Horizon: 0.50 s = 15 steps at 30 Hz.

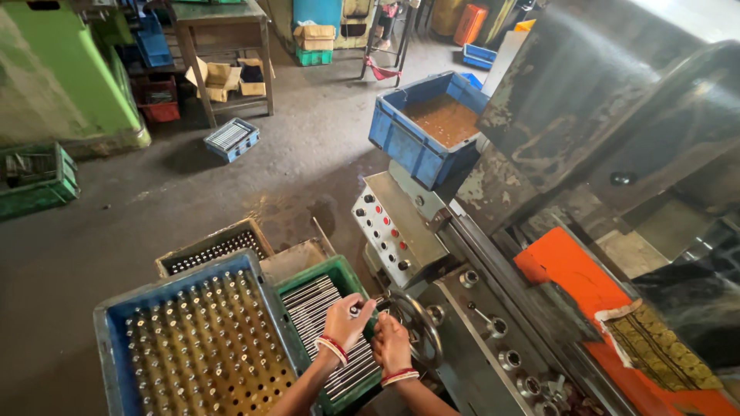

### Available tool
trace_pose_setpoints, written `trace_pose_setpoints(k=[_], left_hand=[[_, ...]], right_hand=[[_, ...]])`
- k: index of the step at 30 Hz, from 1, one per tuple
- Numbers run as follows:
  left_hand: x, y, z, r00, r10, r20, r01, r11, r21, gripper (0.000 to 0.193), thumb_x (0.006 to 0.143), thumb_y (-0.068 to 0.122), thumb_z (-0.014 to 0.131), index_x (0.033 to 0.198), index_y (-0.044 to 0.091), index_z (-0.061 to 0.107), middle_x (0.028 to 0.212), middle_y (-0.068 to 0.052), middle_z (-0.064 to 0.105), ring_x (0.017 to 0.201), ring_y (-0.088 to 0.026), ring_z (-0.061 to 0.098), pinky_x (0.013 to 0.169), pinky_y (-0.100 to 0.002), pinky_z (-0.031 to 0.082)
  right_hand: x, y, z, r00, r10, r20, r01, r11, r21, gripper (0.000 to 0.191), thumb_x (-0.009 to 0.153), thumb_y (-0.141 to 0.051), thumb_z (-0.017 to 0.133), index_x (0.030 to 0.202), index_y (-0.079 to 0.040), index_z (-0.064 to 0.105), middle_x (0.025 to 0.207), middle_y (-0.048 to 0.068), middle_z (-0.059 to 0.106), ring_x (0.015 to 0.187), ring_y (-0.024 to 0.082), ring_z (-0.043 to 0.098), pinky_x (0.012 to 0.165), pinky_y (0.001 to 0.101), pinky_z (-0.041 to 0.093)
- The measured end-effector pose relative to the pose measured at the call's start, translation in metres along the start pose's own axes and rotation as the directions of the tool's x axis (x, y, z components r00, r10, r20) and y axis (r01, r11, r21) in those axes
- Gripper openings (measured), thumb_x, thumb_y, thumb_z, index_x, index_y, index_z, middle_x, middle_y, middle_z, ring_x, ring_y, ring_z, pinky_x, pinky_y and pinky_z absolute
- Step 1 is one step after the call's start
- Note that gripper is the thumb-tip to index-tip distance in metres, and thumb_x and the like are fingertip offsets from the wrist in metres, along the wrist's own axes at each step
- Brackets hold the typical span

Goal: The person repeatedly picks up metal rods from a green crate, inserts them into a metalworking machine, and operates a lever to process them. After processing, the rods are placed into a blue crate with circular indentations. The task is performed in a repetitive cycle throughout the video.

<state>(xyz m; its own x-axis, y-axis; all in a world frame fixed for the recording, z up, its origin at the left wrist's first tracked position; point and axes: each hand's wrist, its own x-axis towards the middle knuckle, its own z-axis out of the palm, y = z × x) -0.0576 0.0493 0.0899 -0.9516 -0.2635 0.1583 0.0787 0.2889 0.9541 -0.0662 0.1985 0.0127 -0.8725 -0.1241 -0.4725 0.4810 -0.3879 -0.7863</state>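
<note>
Lower left: blue crate (116,323) of upright metal pins in rows. Just right of it, a green crate (339,271) of thin steel rods (308,302) lying flat, bottom centre. Left hand (344,322) above them, fingers curled shut on a rod (359,311). Right hand (391,345) just beside it, fingers bent over the crate's right rim; whether it grips anything cannot be told. Rods look stiff, smooth, probably oily and slippery, light singly; best pinched mid-length. Handwheel (416,327) and the grey control panel (397,231) crowd the right side. Open room is the concrete floor (231,185) upper left.
</note>
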Motion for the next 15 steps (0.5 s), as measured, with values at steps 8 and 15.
trace_pose_setpoints(k=[8,15], left_hand=[[-0.008,-0.022,-0.017,0.966,0.243,-0.088,-0.243,0.97,0.009,0.029,0.091,0.028,0.075,0.078,0.004,0.065,0.065,-0.009,0.062,0.056,-0.018,0.062,0.053,-0.032,0.048],[-0.019,-0.069,-0.04,0.76,-0.646,0.065,0.463,0.469,-0.752,0.025,0.092,0.027,0.074,0.077,0.01,0.063,0.052,0.006,0.04,0.037,-0.007,0.032,0.035,-0.026,0.021]], right_hand=[[-0.018,0.003,0.031,0.999,-0.049,0.025,0.049,0.999,-0.024,0.037,0.105,-0.034,0.055,0.074,-0.013,0.052,0.054,-0.007,0.036,0.037,0.004,0.028,0.033,0.0246,0.018],[-0.007,0.002,0.035,0.705,-0.614,0.355,0.699,0.518,-0.493,0.029,0.107,-0.017,0.051,0.086,-0.002,0.06,0.07,-0.003,0.05,0.062,0.006,0.04,0.056,0.0245,0.037]])
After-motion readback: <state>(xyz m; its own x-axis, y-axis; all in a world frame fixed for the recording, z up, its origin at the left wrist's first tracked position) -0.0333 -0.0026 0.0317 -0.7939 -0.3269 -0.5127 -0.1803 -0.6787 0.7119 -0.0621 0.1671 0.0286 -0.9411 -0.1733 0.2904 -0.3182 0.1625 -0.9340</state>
